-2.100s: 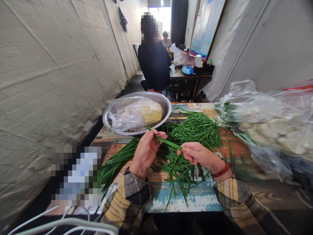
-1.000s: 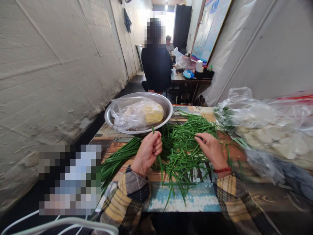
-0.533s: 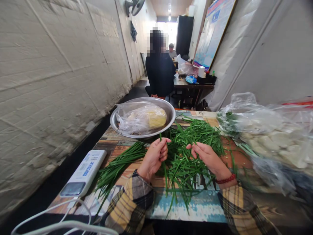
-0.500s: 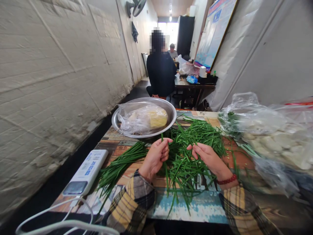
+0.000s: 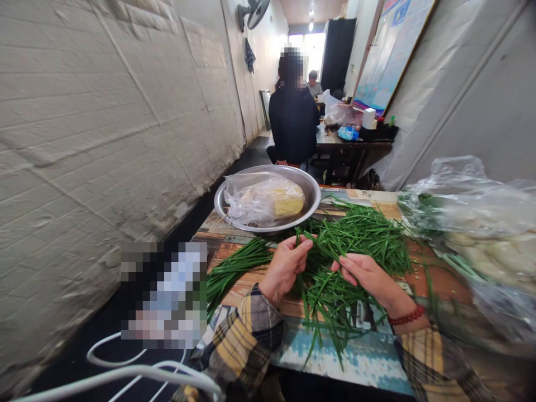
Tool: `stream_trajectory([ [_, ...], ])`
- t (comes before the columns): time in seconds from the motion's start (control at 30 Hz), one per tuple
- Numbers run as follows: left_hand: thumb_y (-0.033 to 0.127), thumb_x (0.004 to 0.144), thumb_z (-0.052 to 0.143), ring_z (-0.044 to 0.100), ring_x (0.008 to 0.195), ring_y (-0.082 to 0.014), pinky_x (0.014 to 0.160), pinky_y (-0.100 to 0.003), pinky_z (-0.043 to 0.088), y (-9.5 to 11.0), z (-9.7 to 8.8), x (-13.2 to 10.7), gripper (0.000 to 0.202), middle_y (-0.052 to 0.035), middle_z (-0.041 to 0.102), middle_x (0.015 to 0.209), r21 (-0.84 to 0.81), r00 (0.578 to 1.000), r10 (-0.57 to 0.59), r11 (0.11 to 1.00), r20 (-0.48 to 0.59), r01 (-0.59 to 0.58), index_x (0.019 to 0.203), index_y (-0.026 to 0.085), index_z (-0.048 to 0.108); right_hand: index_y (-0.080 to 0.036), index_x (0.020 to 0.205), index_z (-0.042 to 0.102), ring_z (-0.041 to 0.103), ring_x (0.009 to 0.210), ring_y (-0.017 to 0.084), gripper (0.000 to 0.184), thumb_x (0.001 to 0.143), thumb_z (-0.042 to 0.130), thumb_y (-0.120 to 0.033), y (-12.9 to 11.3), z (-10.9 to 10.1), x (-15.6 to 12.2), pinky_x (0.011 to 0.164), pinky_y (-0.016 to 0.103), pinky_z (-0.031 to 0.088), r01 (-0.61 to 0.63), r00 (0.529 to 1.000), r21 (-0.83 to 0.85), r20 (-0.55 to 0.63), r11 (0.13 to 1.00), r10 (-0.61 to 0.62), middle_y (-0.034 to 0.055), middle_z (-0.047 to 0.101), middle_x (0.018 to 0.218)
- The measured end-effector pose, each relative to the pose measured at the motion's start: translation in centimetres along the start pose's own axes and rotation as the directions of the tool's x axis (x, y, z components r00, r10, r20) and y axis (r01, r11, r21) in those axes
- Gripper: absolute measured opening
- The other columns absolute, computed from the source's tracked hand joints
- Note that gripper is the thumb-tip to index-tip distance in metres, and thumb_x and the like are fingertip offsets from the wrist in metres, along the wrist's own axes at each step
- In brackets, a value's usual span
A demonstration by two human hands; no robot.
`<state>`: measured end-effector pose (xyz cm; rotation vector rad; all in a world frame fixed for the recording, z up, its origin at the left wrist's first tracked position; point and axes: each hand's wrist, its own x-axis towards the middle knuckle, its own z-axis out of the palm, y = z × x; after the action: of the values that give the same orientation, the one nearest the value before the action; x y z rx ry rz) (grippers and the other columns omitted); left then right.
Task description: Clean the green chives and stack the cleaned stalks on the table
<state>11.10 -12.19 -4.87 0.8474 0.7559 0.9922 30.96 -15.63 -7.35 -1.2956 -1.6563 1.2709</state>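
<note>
Long green garlic chives lie in a loose pile (image 5: 360,234) on the table, spreading under and beyond both hands. My left hand (image 5: 288,265) is closed, thumb against forefinger, on a few chives that stick up above the fingers and hang below. Level with it on the right, my right hand (image 5: 366,273) pinches a chive at its fingertips, over the pile. A leaf seems to run between the two hands. Beside my left wrist rests a neater bundle of chives (image 5: 237,268), its blades lined up.
Behind the chives stands a metal basin (image 5: 312,215) holding a plastic bag (image 5: 259,198) with something yellow. Clear bags (image 5: 494,223) of pale food are at the right. White cables (image 5: 125,377) cross the lower left. A person (image 5: 293,120) sits farther back.
The view has turned left, so things sit farther right in the picture. More green blade now shows between my hands, which remain close together above the pile.
</note>
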Motion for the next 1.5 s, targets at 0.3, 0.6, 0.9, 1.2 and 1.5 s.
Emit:
stream_trajectory([
  [0.3, 0.041, 0.067, 0.073, 0.019, 0.040, -0.0023, 0.039, -0.021, 0.009, -0.1, 0.0, 0.1, 0.039, 0.0098, 0.026, 0.047, 0.125, 0.994, 0.084, 0.989, -0.074, -0.074, 0.092, 0.011, 0.068, -0.014, 0.081, 0.067, 0.037, 0.043, 0.010, 0.049, 0.087, 0.042, -0.055, -0.6, 0.2, -0.1, 0.050, 0.025, 0.031, -0.028, 1.000, -0.033, -0.005, 0.999, 0.028, -0.0042, 0.044, 0.043],
  [0.6, 0.042, 0.069, 0.070, 0.028, 0.038, -0.0002, 0.039, -0.019, 0.013, 0.3, -0.5, 0.6, 0.034, 0.0033, 0.051, 0.057, 0.055, 0.981, 0.116, 0.993, -0.157, -0.109, 0.081, 0.011, 0.065, -0.016, 0.064, 0.062, 0.040, 0.046, 0.011, 0.051, 0.085, 0.042, -0.058, -0.2, -1.0, 0.0, 0.054, 0.026, 0.034, -0.014, 0.991, -0.049, -0.135, 0.999, 0.007, -0.0036, 0.044, 0.044],
  [0.9, 0.038, 0.071, 0.070, 0.032, 0.039, -0.0001, 0.040, -0.018, 0.018, 0.8, -1.0, 0.8, 0.031, 0.0026, 0.057, 0.063, -0.074, 0.977, 0.146, 0.985, -0.154, -0.159, 0.087, 0.012, 0.062, -0.020, 0.078, 0.069, 0.056, 0.066, 0.018, 0.035, 0.085, 0.049, -0.047, 1.3, -2.2, 0.0, 0.065, 0.031, 0.041, 0.039, 0.940, -0.424, -0.293, 0.905, -0.177, 0.0044, 0.064, 0.071],
  [1.2, 0.037, 0.072, 0.068, 0.034, 0.040, -0.0012, 0.040, -0.019, 0.017, 0.6, 0.0, 0.3, 0.028, -0.0008, 0.062, 0.067, -0.006, 0.990, 0.126, 0.992, -0.067, -0.127, 0.084, 0.012, 0.063, -0.019, 0.117, 0.061, 0.058, 0.074, 0.017, 0.043, 0.079, 0.061, -0.040, 0.1, -0.8, 0.1, 0.068, 0.031, 0.046, 0.110, 0.954, -0.134, -0.265, 0.985, -0.142, 0.0055, 0.067, 0.089],
  [1.5, 0.040, 0.074, 0.067, 0.035, 0.044, -0.0024, 0.041, -0.020, 0.015, -0.1, 0.2, 0.2, 0.030, -0.0050, 0.065, 0.076, 0.173, 0.996, 0.071, 0.982, 0.051, -0.078, 0.088, 0.013, 0.066, -0.020, 0.087, 0.068, 0.056, 0.067, 0.015, 0.029, 0.070, 0.069, -0.043, 0.3, -1.9, 0.0, 0.057, 0.026, 0.041, 0.114, 0.890, 0.299, -0.455, 0.948, 0.036, 0.0039, 0.066, 0.076],
])
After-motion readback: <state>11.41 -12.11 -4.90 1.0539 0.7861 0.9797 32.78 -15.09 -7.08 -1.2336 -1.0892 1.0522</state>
